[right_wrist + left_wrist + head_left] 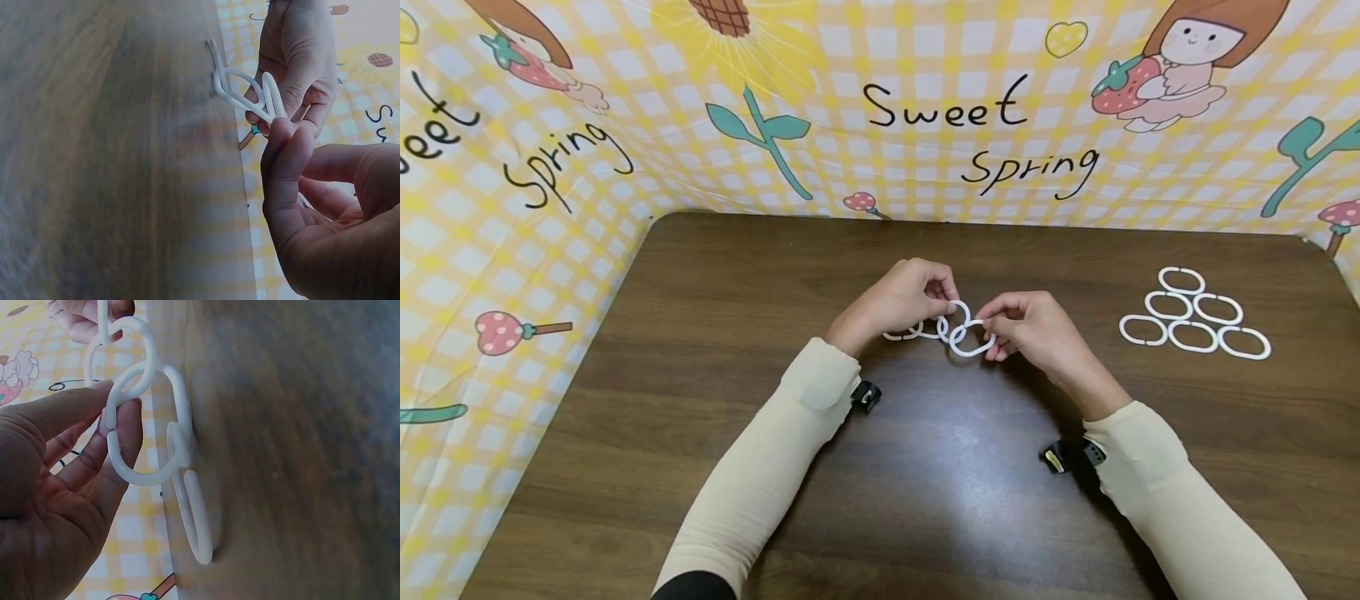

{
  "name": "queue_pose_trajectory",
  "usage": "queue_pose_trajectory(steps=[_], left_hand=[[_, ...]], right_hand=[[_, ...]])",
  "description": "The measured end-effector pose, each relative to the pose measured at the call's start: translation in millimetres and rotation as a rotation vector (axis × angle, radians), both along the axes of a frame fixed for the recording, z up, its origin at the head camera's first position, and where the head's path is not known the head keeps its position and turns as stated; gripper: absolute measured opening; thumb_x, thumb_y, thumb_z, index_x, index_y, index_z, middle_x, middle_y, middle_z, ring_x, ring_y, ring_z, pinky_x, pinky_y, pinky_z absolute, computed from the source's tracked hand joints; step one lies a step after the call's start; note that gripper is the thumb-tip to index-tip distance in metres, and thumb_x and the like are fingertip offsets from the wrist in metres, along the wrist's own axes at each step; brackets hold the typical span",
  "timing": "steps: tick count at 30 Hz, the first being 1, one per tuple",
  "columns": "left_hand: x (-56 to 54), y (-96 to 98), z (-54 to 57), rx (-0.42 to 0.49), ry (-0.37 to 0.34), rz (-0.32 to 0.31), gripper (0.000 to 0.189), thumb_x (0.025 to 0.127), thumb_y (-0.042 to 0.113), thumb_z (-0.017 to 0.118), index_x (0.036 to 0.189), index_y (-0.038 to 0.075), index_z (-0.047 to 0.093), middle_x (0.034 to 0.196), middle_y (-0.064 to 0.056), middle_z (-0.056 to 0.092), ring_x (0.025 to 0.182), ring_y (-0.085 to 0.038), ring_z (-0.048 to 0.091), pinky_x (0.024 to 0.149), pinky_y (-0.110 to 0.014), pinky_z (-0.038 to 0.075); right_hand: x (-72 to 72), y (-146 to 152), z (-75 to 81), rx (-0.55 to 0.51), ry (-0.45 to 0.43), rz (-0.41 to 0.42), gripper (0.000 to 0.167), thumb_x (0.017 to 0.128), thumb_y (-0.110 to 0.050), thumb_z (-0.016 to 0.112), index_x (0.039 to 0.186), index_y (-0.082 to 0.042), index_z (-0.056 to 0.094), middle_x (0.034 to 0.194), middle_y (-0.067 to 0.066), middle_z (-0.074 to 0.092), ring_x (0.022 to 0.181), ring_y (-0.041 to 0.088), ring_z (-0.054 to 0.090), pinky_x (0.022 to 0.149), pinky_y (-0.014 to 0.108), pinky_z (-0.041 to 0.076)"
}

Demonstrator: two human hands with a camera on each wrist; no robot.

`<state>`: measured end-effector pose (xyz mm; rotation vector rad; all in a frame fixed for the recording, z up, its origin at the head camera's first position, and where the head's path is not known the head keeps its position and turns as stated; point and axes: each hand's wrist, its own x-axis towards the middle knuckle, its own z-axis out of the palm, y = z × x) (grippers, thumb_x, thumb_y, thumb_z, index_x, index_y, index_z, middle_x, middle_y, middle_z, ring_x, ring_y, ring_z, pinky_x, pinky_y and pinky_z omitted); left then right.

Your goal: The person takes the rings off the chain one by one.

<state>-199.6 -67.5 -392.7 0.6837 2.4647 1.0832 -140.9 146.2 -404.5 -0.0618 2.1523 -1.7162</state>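
Your left hand is pinching the white ring chain, your right hand gripping its end ring; both are hovering above the surface. Fingers are hiding the joint; loose rings are lying right.

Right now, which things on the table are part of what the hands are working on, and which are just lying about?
In hand:
- chain of linked white rings, its far end resting on the table
- left hand pinching one ring of the chain
- right hand pinching the end ring

Lying about:
- six loose white rings set in a triangle, untouched
- printed backdrop cloth
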Motion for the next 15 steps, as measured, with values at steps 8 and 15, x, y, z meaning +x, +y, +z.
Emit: queue_pose_trajectory(steps=[8,15], left_hand=[[-0.2,0.6,0.6,-0.001,0.007,0.007,0.007,0.095,0.008,0.077,0.088,0.009,0.074,0.085,-0.004,0.074,0.079,-0.013,0.066,0.073,-0.023,0.053],[-0.5,0.6,0.3,0.003,0.013,0.013,0.008,0.095,0.008,0.077,0.087,0.010,0.074,0.085,-0.004,0.074,0.079,-0.012,0.066,0.072,-0.023,0.053]], right_hand=[[1.8,0.1,0.9,0.003,0.018,0.008,0.023,0.096,0.006,0.054,0.113,0.018,0.064,0.078,0.010,0.065,0.059,0.012,0.069,0.058,0.026,0.059],[2.9,-0.8,1.4,0.001,0.017,0.013,0.022,0.096,0.007,0.052,0.112,0.018,0.063,0.075,0.008,0.064,0.059,0.012,0.069,0.058,0.026,0.059]])
